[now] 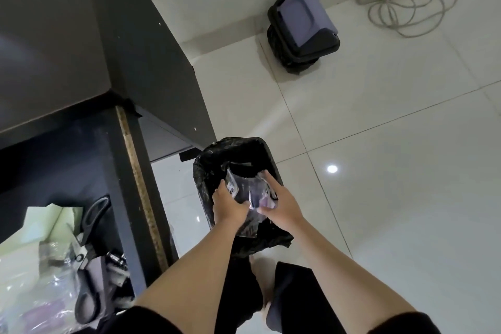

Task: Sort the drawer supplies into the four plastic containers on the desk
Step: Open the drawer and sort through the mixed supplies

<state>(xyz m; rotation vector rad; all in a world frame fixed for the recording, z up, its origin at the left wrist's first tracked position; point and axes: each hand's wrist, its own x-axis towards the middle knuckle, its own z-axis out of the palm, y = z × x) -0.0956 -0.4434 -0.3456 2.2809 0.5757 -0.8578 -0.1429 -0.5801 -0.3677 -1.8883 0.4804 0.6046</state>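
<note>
Over the bin (268,152) lined with a crinkled black bag, I am holding a clear, glossy plastic packet (245,190) with both hands. My left hand (229,205) is gripping the packet's near edge, fingers curled under it, thumb on top. My right hand (282,205) is pinching its other side, with the forefinger stretched out straight along the film. The packet is wrinkling and shining; a small white label is showing on it, but its print is too blurred for me to read. Left of the bin, the dark desk (151,62) is standing with its drawer (119,198) pulled open, holding black-handled scissors (92,225) and loose wrappers. Well beyond the bin, a second lidded bin (306,24) and a coiled white power strip (406,0) are lying on the glossy pale tiles.
</note>
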